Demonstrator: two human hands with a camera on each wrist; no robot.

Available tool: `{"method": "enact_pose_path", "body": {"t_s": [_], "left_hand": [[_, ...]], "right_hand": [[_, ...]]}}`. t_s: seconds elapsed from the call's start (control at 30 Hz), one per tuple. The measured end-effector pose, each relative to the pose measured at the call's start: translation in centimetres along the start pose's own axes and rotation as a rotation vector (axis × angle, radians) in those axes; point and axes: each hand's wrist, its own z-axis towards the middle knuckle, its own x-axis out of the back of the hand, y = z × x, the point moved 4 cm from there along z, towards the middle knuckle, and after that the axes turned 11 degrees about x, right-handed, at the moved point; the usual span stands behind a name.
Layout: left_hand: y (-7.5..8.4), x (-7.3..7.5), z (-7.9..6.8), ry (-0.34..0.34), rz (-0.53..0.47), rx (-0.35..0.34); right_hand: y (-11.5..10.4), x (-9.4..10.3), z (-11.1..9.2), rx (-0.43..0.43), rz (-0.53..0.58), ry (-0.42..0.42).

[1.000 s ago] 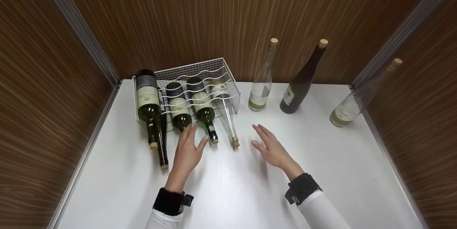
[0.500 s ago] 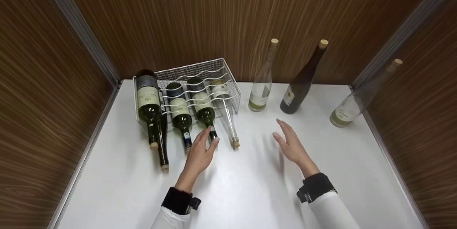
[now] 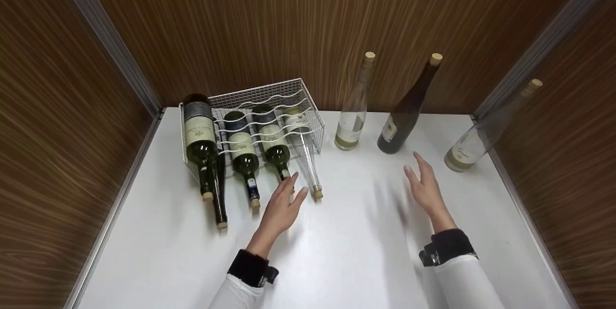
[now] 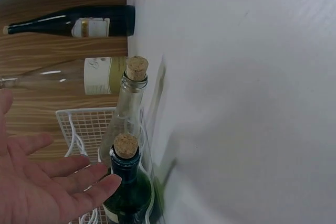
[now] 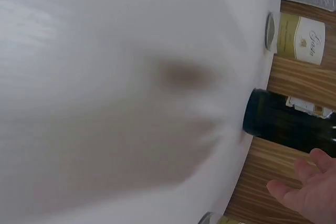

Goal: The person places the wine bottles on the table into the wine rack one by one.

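Observation:
My left hand (image 3: 281, 210) hovers with fingers extended above the table, overlapping the neck of a green wine bottle (image 3: 275, 150) in the head view. It holds nothing; the left wrist view shows its open palm (image 4: 37, 187) beside corked necks. My right hand (image 3: 427, 191), empty with fingers outstretched, is over the table in front of a dark bottle (image 3: 402, 123) that stands upright. A clear bottle (image 3: 351, 123) stands left of the dark one, another clear bottle (image 3: 469, 148) to the right. A white wire rack (image 3: 315, 121) holds several lying bottles, necks toward me.
At the rack's left end, a large green bottle (image 3: 199, 128) lies above a dark, slender bottle (image 3: 220, 198). Necks and corks jut past the rack's front over the white table (image 3: 337, 261). Wood-patterned panels (image 3: 308, 25) enclose the back and both sides.
Both hands have moved to the right, the right hand farther and slightly forward, widening the gap between them. The bottles and rack have stayed in place.

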Motion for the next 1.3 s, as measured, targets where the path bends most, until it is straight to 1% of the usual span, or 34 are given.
{"method": "enact_pose_path", "body": {"t_s": [0.1,0.17,0.33,0.47,0.63,0.77,0.87,0.97,1.13,1.2,1.3], "left_hand": [[0.1,-0.3,0.0,-0.023,-0.005,0.01],[0.2,-0.4,0.1,-0.035,-0.015,0.012],[0.5,-0.6,0.3,-0.062,-0.04,0.018],[0.8,-0.8,0.4,-0.08,-0.044,0.027],[1.3,-1.2,0.6,-0.094,-0.049,0.011],[1.7,-1.5,0.6,-0.108,-0.06,-0.002],[2.0,-1.8,0.5,-0.117,-0.071,-0.012],[2.2,-2.1,0.6,-0.128,-0.09,-0.025],[2.4,-2.6,0.6,-0.188,-0.154,-0.04],[2.5,-2.7,0.6,-0.21,-0.18,-0.043],[2.7,-2.9,0.6,-0.225,-0.202,-0.049]], "right_hand": [[0.5,1.3,0.1,-0.039,0.021,0.037],[0.8,2.1,0.1,-0.084,0.053,0.071],[1.2,4.3,0.1,-0.208,0.193,0.176],[1.6,6.0,0.2,-0.265,0.28,0.255],[2.0,8.2,0.6,-0.332,0.321,0.353],[2.1,9.8,1.1,-0.389,0.327,0.407],[2.1,10.9,1.4,-0.41,0.335,0.439],[1.9,12.0,1.9,-0.413,0.347,0.478],[1.7,13.7,2.6,-0.428,0.414,0.543],[1.6,14.3,2.9,-0.427,0.436,0.555],[1.3,15.3,3.4,-0.428,0.433,0.542]]}}
